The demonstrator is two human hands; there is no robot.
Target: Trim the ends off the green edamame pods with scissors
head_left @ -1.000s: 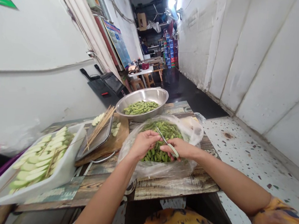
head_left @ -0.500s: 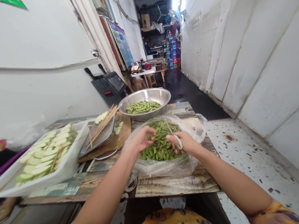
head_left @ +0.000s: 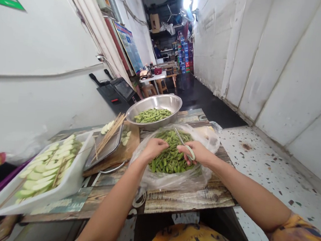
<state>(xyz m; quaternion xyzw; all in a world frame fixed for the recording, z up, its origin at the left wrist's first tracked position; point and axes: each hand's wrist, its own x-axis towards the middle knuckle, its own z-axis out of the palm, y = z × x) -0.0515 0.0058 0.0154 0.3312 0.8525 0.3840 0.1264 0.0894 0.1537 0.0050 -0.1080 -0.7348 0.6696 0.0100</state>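
Note:
Green soybean pods fill a clear plastic bag that lies spread open on the table. Over the bag's left part is my left hand, its fingertips pinched together right at the pods; whatever is between them is hidden. My right hand grips a pair of scissors with pale green handles, the metal blades pointing up and left above the pods. Just behind the bag stands a steel bowl with more pods in its bottom.
At the left, a white tray holds sliced pale green vegetable on skewers. Bamboo skewers lie across a metal tray on a wooden board. All rest on a wood-patterned table; a black machine stands behind.
My left hand has turned over, and its loosely curled fingers have closed into a pinch at the pods. The right hand with the scissors has hardly moved.

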